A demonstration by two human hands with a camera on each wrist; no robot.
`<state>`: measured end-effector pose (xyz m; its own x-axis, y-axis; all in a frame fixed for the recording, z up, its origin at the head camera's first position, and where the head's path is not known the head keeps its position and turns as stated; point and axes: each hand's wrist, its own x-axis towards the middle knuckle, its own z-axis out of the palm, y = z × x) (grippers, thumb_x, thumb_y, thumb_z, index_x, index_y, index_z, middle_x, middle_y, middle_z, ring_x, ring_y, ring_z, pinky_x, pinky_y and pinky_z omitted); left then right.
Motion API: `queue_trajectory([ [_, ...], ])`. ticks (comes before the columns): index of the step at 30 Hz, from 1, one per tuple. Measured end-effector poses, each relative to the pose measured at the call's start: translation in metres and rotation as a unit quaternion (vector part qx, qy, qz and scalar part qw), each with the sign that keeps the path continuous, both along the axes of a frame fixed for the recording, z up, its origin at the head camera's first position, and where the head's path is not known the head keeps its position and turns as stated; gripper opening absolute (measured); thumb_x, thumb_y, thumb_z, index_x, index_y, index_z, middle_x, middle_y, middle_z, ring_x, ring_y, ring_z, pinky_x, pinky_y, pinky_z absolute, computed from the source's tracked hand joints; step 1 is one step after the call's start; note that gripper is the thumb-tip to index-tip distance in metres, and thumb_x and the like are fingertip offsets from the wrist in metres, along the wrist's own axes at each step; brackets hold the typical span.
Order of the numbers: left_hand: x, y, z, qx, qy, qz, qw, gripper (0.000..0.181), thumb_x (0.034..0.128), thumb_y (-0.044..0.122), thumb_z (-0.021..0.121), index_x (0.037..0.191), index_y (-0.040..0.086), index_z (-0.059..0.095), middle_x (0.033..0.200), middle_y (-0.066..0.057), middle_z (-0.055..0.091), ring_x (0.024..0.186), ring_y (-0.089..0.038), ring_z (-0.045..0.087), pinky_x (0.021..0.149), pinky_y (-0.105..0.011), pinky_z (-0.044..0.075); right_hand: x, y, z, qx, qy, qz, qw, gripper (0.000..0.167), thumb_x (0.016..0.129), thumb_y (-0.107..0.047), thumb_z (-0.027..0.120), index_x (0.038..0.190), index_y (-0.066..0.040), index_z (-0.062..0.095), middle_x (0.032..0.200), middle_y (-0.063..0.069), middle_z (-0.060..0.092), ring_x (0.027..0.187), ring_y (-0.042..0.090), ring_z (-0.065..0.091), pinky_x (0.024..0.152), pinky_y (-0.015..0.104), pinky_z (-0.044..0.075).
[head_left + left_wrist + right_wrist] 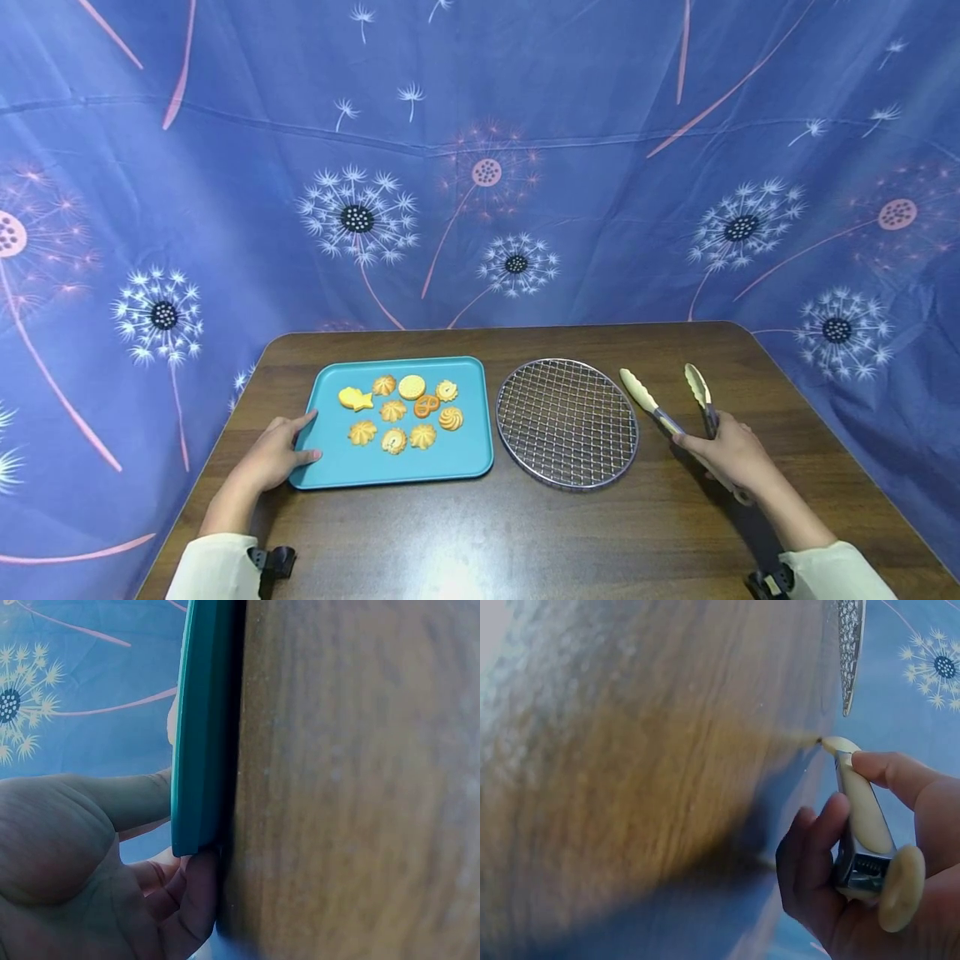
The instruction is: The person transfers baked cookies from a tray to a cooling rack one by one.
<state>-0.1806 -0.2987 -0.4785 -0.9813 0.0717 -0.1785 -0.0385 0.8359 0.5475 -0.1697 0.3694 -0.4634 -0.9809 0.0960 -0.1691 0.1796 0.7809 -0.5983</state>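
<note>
Hold the blue-green tray [459,463] steady with the left hand [273,451], fingers pinching its left edge, and take care not to tip or bump it. Press softly, so as not to make the cookies [393,410] slide. Grip the tongs [639,392] in the right hand [735,454] firmly but not too hard, thumb on one side and fingers on the other, tips spread wide and aimed away from the body. Squeeze slowly and evenly, to avoid crushing anything. Mind the round wire rack [567,423], just beside the tray and between it and the tongs, and try not to knock it. Now look at the tray: on the left part of the wooden tabletop [585,537], long, with round corners and a thin raised rim. On it, ten small golden cookies: a fish cookie [354,399], a pretzel cookie [427,406], a swirl cookie [451,418], a plain round cookie [412,387] and six others with wavy edges. On the tongs, creamy tips, shiny metal arms and creamy handles. Hard to tell about any gap under the tray's left edge.
</note>
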Motion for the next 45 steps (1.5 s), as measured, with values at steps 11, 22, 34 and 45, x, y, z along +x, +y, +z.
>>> queue_trajectory([
  [11, 0.002, 0.002, 0.002, 0.001, 0.006, -0.002, 1.0, 0.076, 0.092, 0.013, 0.077, 0.153, -0.01, 0.038, 0.112, -0.025, 0.053, 0.097, -0.031, 0.049, 0.088, -0.052, 0.044, 0.0, 0.002, 0.0, -0.03, 0.012, -0.013, 0.9994, 0.091, 0.094, -0.033, 0.073, 0.148, 0.019, 0.021, 0.112, 0.031, 0.052, 0.076, 0.026, 0.063, 0.057, 0.038, 0.056],
  [22, 0.001, 0.0, 0.002, -0.001, 0.007, -0.003, 1.0, 0.075, 0.0921, 0.013, 0.077, 0.152, -0.01, 0.038, 0.114, -0.028, 0.052, 0.101, -0.033, 0.051, 0.093, -0.056, 0.044, 0.004, 0.002, 0.0, 0.008, 0.041, -0.003, 0.9991, 0.083, 0.091, -0.052, 0.075, 0.134, 0.009, 0.039, 0.094, 0.018, 0.057, 0.057, 0.023, 0.06, 0.049, 0.036, 0.05],
  [34, 0.001, 0.0, 0.001, 0.003, 0.002, 0.003, 1.0, 0.075, 0.0927, 0.014, 0.076, 0.153, -0.009, 0.038, 0.116, -0.028, 0.052, 0.103, -0.034, 0.051, 0.093, -0.056, 0.044, 0.006, -0.008, 0.007, 0.018, 0.056, 0.01, 0.9982, 0.09, 0.092, -0.053, 0.074, 0.148, 0.006, 0.034, 0.094, 0.013, 0.055, 0.058, 0.021, 0.06, 0.05, 0.035, 0.051],
  [45, 0.001, 0.0, 0.001, 0.003, -0.004, 0.004, 1.0, 0.075, 0.0932, 0.013, 0.076, 0.154, -0.008, 0.037, 0.114, -0.026, 0.052, 0.1, -0.032, 0.049, 0.09, -0.052, 0.044, 0.008, -0.026, 0.013, 0.008, 0.07, 0.029, 0.9971, 0.084, 0.091, -0.05, 0.077, 0.146, 0.001, 0.038, 0.094, 0.012, 0.048, 0.06, 0.02, 0.058, 0.052, 0.034, 0.049],
])
